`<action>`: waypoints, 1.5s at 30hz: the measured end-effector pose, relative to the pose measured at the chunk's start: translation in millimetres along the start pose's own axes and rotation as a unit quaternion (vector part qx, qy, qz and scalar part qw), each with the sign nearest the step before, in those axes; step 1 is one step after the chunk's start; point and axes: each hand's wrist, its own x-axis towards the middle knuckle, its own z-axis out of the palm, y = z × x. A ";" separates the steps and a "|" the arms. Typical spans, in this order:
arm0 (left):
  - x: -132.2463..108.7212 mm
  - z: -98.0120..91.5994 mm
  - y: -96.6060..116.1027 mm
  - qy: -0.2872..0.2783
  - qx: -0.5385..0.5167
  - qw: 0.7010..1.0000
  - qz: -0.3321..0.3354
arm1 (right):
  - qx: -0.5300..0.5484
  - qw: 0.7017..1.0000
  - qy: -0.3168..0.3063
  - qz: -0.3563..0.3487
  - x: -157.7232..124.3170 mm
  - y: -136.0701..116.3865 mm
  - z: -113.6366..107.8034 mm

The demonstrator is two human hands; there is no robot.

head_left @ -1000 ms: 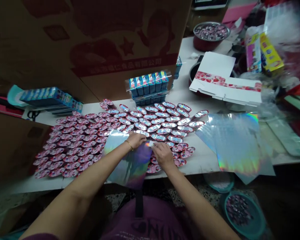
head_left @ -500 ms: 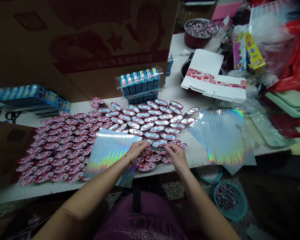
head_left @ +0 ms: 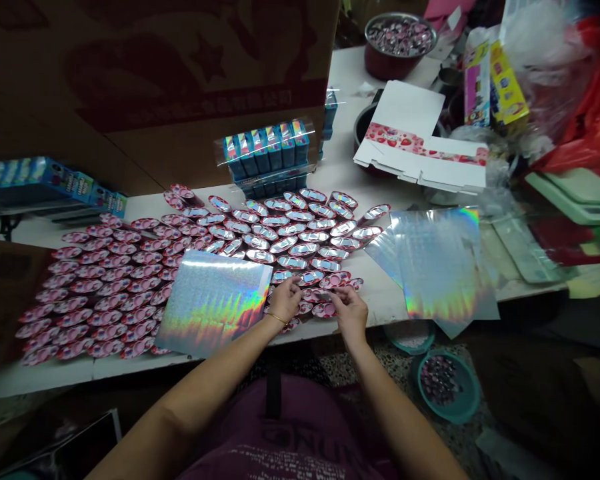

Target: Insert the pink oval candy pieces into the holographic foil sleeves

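My left hand [head_left: 286, 300] has its fingers pinched together at the front of a crowd of oval-topped packs [head_left: 300, 249]. Facing it, my right hand [head_left: 351, 311] is also closed in a pinch. Between the two lies a red-rimmed oval pack [head_left: 319, 295]; whatever thin piece the fingertips hold is too small to make out. Shiny silvery strips cover the tops of the packs in the middle, while the pink packs [head_left: 107, 313] on the left show bare pink tops. A holographic sheet [head_left: 215, 300] lies over some packs beside my left wrist.
More holographic sheets [head_left: 443, 267] lie to the right on the white table. Behind the packs stand wrapped blue boxes [head_left: 267, 152] and a big cardboard carton [head_left: 180, 100]. A flattened white box [head_left: 420, 143] rests at the back right; a teal basin [head_left: 450, 387] sits on the floor.
Both hands have moved off a silver-topped pack to a pink-topped one nearer the front edge. The whole view has shifted slightly, with things appearing further left and higher.
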 end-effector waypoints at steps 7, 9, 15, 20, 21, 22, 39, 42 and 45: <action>0.1 -7.1 -1.0 0.017 -0.004 1.000 -0.016 | 0.056 0.997 -0.047 -0.020 -20.2 -18.7 4.1; -0.6 -9.7 -1.3 -0.023 -0.072 0.994 -0.074 | 0.063 0.995 -0.064 -0.033 -25.4 -29.7 1.3; -6.8 -9.0 6.7 -0.080 -0.241 0.948 -0.195 | 0.100 0.993 -0.066 -0.017 -25.2 -27.9 -3.4; -9.8 -5.5 10.9 -0.070 -0.297 0.935 -0.181 | 0.094 0.994 -0.045 -0.013 -20.4 -11.7 -0.7; -8.9 -4.0 9.2 -0.066 -0.292 0.940 -0.165 | 0.089 0.995 -0.042 -0.013 -19.6 -9.3 0.2; -7.5 -2.0 6.9 -0.062 -0.282 0.946 -0.151 | 0.083 0.996 -0.038 -0.013 -18.5 -7.0 1.2; -6.1 23.4 -1.3 0.050 0.210 0.975 0.047 | -0.300 0.907 0.048 -0.292 0.7 19.8 6.6; -7.0 23.6 0.1 0.061 0.235 0.969 0.048 | -0.345 0.897 0.052 -0.273 4.6 14.4 4.6; -9.5 10.7 1.5 0.094 0.216 0.969 0.069 | -0.373 0.882 0.032 -0.287 4.8 10.9 -3.1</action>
